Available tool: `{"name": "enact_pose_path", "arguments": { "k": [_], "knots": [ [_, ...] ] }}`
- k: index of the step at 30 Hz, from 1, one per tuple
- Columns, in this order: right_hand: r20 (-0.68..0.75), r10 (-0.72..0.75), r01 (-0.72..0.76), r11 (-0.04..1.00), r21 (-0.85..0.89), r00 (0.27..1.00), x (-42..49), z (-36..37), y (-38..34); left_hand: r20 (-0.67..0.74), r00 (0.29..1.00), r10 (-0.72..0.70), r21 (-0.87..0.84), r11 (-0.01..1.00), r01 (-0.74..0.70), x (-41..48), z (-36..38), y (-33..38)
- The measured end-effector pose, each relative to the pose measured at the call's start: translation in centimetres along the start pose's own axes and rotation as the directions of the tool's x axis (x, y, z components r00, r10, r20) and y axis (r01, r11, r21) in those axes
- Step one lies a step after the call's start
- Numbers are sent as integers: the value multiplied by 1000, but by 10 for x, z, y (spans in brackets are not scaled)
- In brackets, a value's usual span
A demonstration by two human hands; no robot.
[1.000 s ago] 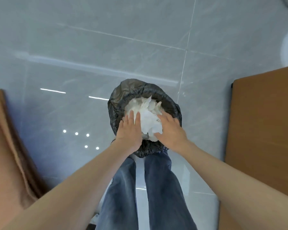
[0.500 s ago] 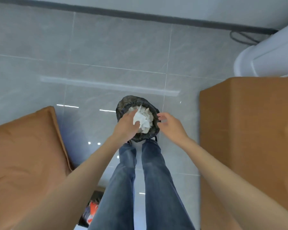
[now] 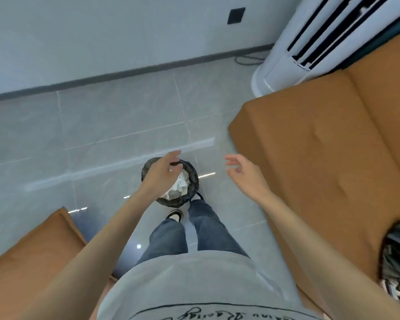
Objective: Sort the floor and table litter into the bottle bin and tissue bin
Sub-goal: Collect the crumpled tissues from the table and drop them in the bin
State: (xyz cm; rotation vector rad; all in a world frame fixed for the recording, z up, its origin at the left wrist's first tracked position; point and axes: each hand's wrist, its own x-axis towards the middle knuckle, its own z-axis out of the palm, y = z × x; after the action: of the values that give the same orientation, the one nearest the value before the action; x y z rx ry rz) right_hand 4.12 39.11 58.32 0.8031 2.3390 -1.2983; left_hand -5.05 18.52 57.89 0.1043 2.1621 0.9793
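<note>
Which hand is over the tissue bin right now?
The left hand, directly above the tissue bin; the right hand hangs off to the side, over the floor.

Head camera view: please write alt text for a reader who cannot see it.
A bin lined with a black bag and holding white tissues stands on a grey tiled floor at a person's feet. The left hand hovers open over the bin, the right hand is open in the air beside it; a brown sofa stands at right.
</note>
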Motion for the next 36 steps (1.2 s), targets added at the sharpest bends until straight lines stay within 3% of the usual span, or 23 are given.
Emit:
{"name": "enact_pose_path", "arguments": {
  "k": [9,15,19,24,32,36],
  "knots": [
    [-315,192,-109,959,262,930,-122,28,7,288,919,268,180,928,-327,-44,-11,41],
    [-520,358,-70,868,492,775,-205,34,35,445,820,359,239,835,-495,-88,11,76],
    [-617,482,-31,803,596,622,-272,24,70,614,675,409,233,723,-650,-129,68,109],
    [-663,653,17,708,706,365,-367,25,130,778,471,416,176,575,-799,-191,177,144],
    [-579,815,101,574,813,24,-528,45,221,931,118,345,-37,411,-911,-346,363,151],
    [-496,859,161,511,844,-126,-599,68,256,968,-13,252,-108,366,-925,-418,435,132]
  ]
}}
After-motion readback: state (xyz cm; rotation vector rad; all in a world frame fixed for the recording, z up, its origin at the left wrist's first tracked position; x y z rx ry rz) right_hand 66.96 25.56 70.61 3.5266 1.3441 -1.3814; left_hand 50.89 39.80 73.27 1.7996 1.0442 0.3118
